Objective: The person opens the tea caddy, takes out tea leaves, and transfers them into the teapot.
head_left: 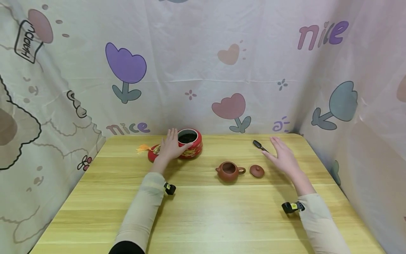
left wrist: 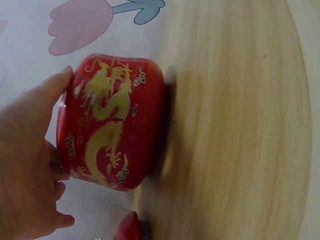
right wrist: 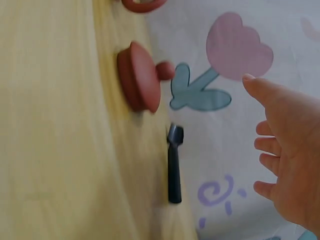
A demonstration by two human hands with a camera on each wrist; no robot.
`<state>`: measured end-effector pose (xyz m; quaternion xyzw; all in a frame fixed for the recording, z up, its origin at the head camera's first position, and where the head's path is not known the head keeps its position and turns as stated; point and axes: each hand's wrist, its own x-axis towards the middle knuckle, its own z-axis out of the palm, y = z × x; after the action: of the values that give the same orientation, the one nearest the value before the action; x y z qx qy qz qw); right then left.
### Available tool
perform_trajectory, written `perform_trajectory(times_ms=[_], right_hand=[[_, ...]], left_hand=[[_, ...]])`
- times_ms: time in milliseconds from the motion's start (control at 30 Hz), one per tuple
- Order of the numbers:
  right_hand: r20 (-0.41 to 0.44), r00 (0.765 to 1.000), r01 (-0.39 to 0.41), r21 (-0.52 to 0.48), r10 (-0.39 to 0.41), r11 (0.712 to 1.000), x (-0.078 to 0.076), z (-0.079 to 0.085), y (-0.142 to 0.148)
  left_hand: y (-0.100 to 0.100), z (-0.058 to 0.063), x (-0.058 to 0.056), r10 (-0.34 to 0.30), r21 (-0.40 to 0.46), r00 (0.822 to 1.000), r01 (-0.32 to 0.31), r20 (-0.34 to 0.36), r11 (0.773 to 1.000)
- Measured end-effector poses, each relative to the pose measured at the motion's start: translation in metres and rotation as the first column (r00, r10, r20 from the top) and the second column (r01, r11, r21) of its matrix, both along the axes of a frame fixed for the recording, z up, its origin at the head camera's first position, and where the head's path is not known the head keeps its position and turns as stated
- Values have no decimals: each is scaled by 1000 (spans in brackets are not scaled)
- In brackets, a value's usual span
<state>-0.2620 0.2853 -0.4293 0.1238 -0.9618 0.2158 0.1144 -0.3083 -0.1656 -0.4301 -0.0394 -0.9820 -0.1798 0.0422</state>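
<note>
Pale cloth (head_left: 177, 67) printed with tulips, hearts and lettering is hanging behind and on both sides of the wood-grain worktop (head_left: 203, 218) in front of you. Near its far edge, left of the middle, the red jar (head_left: 195, 150) is standing upright and uncovered, showing a dark filling (head_left: 187, 138) inside its white rim and a golden dragon (left wrist: 107, 120) on its side. Your left hand (head_left: 171, 146) is spreading open beside it, the fingers pointing away from you and the thumb reaching across the jar by its rim; whether the skin is touching there, you cannot tell. Just left of that hand, the red lid (head_left: 153, 154) is lying partly hidden, its orange tassel (head_left: 144, 148) trailing to the left. Right of the middle, the small brown teapot (head_left: 228, 173) is sitting open, pointing its spout left, and its brown lid (head_left: 257, 171) is lying knob up just beside the handle. Beyond that lid, the black scoop (head_left: 258, 144) is lying at a slant. Your right hand (head_left: 283, 157) is hovering near the scoop, open and holding nothing, apart from it in the right wrist view.
</note>
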Motion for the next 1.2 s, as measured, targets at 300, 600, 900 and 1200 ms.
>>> perform_trajectory(times_ms=[300, 600, 900, 1200], right_hand=[[32, 998, 48, -23, -47, 999, 3, -13, 24], [64, 996, 69, -54, -66, 996, 2, -28, 33], [141, 983, 123, -52, -115, 991, -3, -38, 35], [132, 981, 153, -62, -144, 986, -5, -43, 35]], left_hand=[[-2, -6, -5, 20, 58, 1000, -21, 14, 998], [-2, -13, -5, 47, 79, 999, -48, 6, 996], [1, -11, 0, 52, 57, 999, -52, 9, 997], [-1, -11, -1, 52, 47, 998, -53, 21, 998]])
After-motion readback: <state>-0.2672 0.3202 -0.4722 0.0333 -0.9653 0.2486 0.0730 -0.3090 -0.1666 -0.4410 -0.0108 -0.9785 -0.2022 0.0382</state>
